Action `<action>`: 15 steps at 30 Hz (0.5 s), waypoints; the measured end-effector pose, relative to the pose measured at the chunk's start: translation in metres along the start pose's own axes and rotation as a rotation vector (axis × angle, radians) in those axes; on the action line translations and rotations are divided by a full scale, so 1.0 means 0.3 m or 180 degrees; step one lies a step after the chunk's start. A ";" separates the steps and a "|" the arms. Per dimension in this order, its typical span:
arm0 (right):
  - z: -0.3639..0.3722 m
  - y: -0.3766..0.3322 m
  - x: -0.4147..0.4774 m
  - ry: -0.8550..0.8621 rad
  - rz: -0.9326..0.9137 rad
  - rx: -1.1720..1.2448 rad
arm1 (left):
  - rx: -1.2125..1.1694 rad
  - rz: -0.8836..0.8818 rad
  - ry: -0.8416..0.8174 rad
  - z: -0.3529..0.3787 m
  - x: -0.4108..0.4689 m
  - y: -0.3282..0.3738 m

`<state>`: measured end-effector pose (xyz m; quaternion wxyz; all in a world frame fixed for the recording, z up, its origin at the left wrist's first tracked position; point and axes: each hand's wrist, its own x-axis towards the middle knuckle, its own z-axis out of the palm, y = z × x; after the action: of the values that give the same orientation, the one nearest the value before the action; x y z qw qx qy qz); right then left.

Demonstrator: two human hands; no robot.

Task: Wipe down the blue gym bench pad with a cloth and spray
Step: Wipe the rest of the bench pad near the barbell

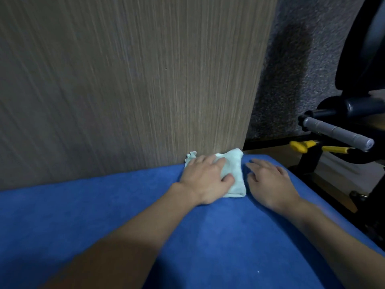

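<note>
- The blue bench pad (208,236) fills the lower part of the view. Its far edge lies against a wood-grain wall panel (125,80), and its right edge slants away toward the near right.
- A pale folded cloth (235,174) lies on the pad at its far right corner. Its long axis points away from the person, and its far end touches the wall panel.
- The left hand (205,180) lies palm-down on the left half of the cloth. Its fingers are stretched out toward the wall and press the fabric onto the pad, with the thumb resting on the cloth's middle.
- The right hand (268,182) rests flat on the bare pad just beside the cloth's right side. Its fingers are spread and relaxed and grasp nothing.
- Off the pad's right edge stands a black machine frame (308,159) with a grey bar handle (337,132) and yellow parts (300,146). A dark speckled wall (291,69) rises behind it.
</note>
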<state>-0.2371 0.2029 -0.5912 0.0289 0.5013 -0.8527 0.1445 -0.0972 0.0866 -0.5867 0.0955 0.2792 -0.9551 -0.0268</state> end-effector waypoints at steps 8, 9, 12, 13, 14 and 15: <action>-0.009 -0.042 -0.024 -0.0069 -0.0482 0.0133 | 0.0548 -0.0439 -0.0191 -0.023 -0.071 -0.076; -0.010 -0.039 -0.023 -0.0044 -0.0495 0.0151 | 0.0532 -0.0378 -0.0196 -0.017 -0.054 -0.046; -0.011 -0.038 -0.024 -0.0054 -0.0520 0.0133 | 0.0378 -0.0291 -0.0226 -0.008 -0.001 -0.007; -0.011 -0.040 -0.025 -0.0063 -0.0521 0.0148 | 0.0346 -0.0329 -0.0250 -0.005 0.006 -0.018; -0.013 -0.040 -0.026 -0.0074 -0.0514 0.0151 | 0.0338 -0.0374 -0.0270 -0.004 0.002 -0.035; -0.016 -0.041 -0.028 -0.0081 -0.0503 0.0122 | 0.0340 -0.0412 -0.0270 -0.004 -0.012 -0.058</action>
<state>-0.2230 0.2057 -0.5856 0.0197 0.5692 -0.8078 0.1517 -0.0849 0.0740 -0.5879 0.0380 0.3437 -0.9383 0.0063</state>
